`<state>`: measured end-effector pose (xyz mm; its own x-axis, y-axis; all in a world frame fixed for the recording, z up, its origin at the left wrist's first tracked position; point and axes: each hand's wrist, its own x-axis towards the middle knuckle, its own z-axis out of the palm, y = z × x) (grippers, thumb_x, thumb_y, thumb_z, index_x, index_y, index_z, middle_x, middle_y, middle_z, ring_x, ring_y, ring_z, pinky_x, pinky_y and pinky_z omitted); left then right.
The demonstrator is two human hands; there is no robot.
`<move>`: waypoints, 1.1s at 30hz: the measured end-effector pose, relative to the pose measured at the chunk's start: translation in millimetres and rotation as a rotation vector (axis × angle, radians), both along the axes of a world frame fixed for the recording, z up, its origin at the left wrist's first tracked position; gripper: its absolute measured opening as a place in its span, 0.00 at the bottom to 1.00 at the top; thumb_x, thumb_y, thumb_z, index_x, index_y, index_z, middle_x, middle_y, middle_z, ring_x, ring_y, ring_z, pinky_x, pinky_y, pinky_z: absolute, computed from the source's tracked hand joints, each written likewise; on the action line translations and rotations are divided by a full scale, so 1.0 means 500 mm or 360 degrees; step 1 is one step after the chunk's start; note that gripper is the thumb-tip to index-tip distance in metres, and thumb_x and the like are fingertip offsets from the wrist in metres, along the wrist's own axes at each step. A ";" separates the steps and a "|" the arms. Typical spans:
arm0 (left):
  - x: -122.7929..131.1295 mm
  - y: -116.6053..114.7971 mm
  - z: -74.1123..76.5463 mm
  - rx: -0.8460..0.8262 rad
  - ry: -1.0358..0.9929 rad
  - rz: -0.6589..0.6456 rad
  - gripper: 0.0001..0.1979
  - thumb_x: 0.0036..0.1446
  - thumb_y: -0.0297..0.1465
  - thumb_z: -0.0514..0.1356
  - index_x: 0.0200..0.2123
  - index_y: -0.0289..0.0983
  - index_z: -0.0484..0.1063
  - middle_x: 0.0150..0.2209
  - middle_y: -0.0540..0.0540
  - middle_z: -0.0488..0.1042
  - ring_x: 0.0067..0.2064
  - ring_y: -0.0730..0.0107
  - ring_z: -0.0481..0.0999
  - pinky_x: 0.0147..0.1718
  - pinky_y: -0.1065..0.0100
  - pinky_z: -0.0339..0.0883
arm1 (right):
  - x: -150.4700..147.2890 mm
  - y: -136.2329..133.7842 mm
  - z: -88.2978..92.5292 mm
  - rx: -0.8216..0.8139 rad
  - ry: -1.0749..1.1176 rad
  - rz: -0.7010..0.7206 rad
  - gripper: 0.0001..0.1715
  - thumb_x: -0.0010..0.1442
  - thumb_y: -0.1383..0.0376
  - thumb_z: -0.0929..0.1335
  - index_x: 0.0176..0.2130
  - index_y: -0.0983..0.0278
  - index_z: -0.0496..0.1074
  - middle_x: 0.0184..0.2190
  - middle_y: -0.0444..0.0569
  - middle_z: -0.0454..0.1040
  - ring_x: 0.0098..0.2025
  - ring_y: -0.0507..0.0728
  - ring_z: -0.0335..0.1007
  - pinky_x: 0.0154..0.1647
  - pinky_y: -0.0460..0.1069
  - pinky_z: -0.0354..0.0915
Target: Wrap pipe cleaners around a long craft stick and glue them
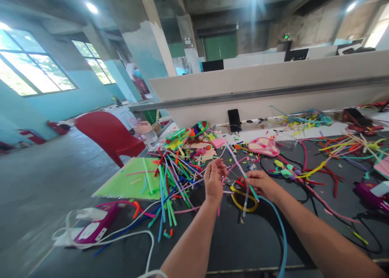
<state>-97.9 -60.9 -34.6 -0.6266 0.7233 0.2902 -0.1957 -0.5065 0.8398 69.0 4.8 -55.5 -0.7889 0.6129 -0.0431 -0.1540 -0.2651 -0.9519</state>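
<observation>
My left hand [214, 180] is raised over the dark table [237, 241], its fingers pinched on a thin white pipe cleaner [219, 156] that runs up and to the right. My right hand [261, 183] is closed round a bundle of pipe cleaners [247, 187]: a pale purple and teal one crosses the fingers, and a long blue one [281, 225] curves down toward the table's front edge. A yellow ring of pipe cleaner [243, 203] lies just under my right hand. A heap of coloured pipe cleaners [173, 174] spreads to the left of my left hand.
A green sheet [130, 184] lies at the table's left. A purple and white glue gun [94, 227] with a white cord lies front left; another purple tool [370, 195] lies at the right. A red chair [106, 134] stands left. A phone [234, 120] leans on the white partition.
</observation>
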 end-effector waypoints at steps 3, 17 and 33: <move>0.000 0.001 -0.003 -0.0004 -0.0015 -0.0033 0.15 0.59 0.42 0.55 0.35 0.36 0.69 0.28 0.50 0.69 0.23 0.79 0.66 0.21 0.74 0.59 | 0.002 0.004 -0.005 0.0024 -0.0029 -0.0018 0.15 0.50 0.57 0.73 0.34 0.66 0.75 0.18 0.41 0.67 0.13 0.43 0.44 0.13 0.44 0.37; 0.017 0.001 -0.011 -0.0010 0.0050 -0.0150 0.13 0.58 0.39 0.57 0.31 0.35 0.68 0.25 0.51 0.67 0.22 0.80 0.65 0.19 0.76 0.55 | -0.002 -0.006 0.006 -0.0044 -0.0037 -0.0021 0.18 0.47 0.56 0.74 0.33 0.67 0.75 0.17 0.38 0.65 0.13 0.42 0.45 0.14 0.42 0.39; 0.015 0.002 -0.014 -0.0085 0.0192 -0.0129 0.15 0.59 0.41 0.55 0.28 0.35 0.66 0.25 0.51 0.67 0.22 0.80 0.65 0.19 0.76 0.55 | -0.004 -0.011 0.018 -0.0103 -0.0054 -0.0126 0.18 0.43 0.57 0.75 0.31 0.67 0.75 0.16 0.41 0.67 0.14 0.43 0.47 0.14 0.41 0.40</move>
